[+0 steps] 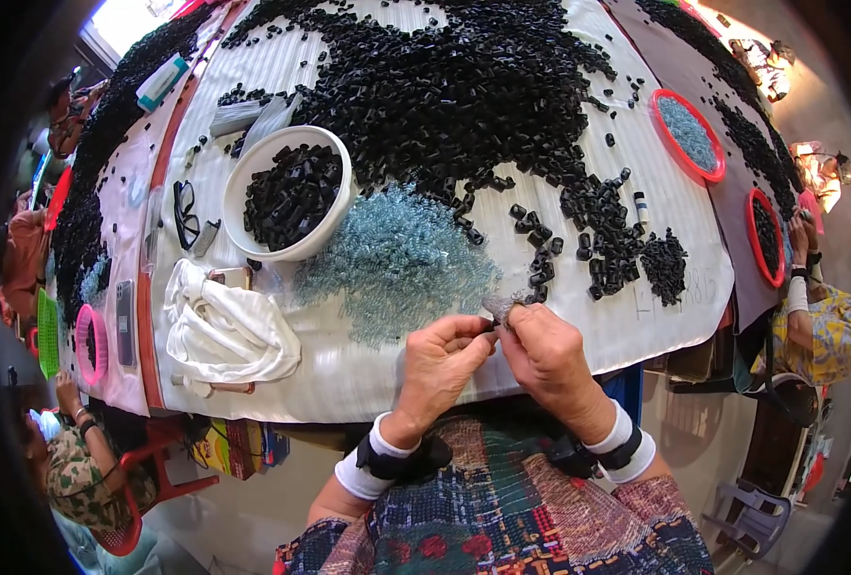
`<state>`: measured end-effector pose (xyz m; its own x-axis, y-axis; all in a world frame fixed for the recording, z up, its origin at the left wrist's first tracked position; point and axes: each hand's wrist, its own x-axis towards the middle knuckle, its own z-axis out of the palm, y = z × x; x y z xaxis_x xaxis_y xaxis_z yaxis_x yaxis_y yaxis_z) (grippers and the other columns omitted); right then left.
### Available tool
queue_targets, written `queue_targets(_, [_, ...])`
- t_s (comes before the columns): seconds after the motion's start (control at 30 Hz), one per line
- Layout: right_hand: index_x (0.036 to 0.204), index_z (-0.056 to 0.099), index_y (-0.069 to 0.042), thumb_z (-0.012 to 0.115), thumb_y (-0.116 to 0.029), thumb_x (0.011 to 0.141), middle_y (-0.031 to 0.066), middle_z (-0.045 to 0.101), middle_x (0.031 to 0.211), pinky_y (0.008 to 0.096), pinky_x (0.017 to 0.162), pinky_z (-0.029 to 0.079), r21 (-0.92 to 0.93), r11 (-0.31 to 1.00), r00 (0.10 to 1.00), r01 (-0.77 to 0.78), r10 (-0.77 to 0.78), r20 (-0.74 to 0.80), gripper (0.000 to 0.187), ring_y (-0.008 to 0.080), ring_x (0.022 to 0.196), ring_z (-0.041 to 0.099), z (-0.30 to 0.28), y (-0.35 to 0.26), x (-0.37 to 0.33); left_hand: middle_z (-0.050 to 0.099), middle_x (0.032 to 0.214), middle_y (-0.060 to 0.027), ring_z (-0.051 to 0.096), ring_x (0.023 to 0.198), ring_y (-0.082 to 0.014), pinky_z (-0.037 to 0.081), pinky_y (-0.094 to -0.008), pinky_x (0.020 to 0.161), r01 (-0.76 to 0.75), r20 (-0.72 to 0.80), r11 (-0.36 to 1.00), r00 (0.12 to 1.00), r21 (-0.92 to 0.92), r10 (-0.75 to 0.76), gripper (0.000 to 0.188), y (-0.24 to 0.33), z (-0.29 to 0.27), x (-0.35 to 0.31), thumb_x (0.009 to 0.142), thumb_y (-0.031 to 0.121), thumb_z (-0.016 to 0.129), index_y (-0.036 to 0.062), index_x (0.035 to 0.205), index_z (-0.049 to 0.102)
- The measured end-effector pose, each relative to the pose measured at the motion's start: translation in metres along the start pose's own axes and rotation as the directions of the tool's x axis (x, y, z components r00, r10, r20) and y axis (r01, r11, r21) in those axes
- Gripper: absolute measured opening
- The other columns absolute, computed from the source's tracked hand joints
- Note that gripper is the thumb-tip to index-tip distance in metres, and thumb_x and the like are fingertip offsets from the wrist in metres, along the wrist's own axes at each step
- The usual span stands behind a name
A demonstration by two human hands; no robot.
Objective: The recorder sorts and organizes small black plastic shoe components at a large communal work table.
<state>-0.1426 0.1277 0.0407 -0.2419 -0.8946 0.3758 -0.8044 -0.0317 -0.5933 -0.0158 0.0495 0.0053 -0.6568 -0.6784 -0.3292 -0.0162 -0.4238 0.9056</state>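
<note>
Left hand (444,362) grips a small dark piece (489,327) above the white-covered counter (349,388); right hand (550,350) meets it, grip unclear. Best: steady left, gentle right. Beyond: translucent pale-blue pile (392,268), then heaped black plastic cylinders (464,96).

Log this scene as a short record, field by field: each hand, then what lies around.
Left hand: thumb and fingers pinch a small dark piece
Right hand: fingertips at the same piece, grip partly hidden
Ahead: pile of clear bluish pieces, larger black heap beyond
White bowl: holds black parts
To the left: white cloth, dark-framed glasses
To the right: round red tray of bluish pieces
</note>
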Motion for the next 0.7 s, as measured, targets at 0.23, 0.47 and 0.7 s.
queue_targets(0.23, [0.092, 0.055, 0.002, 0.071, -0.004, 0.068, 0.0178, 0.053, 0.085, 0.0382, 0.063, 0.046, 0.224, 0.967, 0.992, -0.121, 0.123, 0.008, 0.030, 0.0342, 0.077, 0.055, -0.004, 0.002, 0.002, 0.065, 0.080, -0.0092, 0.063, 0.066, -0.0122, 0.052, -0.0220, 0.060, 0.105, 0.095, 0.973, 0.992, -0.207, -0.087, 0.011, 0.005, -0.008, 0.009, 0.083, 0.001, 0.061, -0.0034, 0.094, 0.060])
queue_targets(0.47, [0.088, 0.054, 0.002, 0.077, -0.011, 0.064, 0.0190, 0.051, 0.089, 0.0407, 0.065, 0.046, 0.079, 0.997, 0.999, 0.022, -0.019, -0.039, 0.036, 0.0354, 0.078, 0.052, 0.012, 0.004, -0.002, 0.065, 0.080, -0.0096, 0.063, 0.071, -0.0140, 0.052, -0.0243, 0.065, 0.115, 0.115, 0.954, 0.990, -0.276, -0.086, 0.009, 0.006, -0.008, 0.009, 0.083, 0.001, 0.060, -0.0033, 0.090, 0.061])
queue_targets(0.7, [0.084, 0.053, 0.001, 0.076, -0.007, 0.063, 0.0165, 0.049, 0.084, 0.0397, 0.060, 0.045, 0.056, 0.997, 0.999, 0.047, -0.046, -0.021, 0.031, 0.0339, 0.073, 0.051, 0.013, 0.006, -0.002, 0.065, 0.082, -0.0094, 0.063, 0.076, -0.0137, 0.052, -0.0247, 0.070, 0.140, 0.149, 0.958, 0.983, -0.251, -0.105, 0.009, 0.006, -0.010, 0.008, 0.083, 0.001, 0.058, -0.0040, 0.089, 0.061])
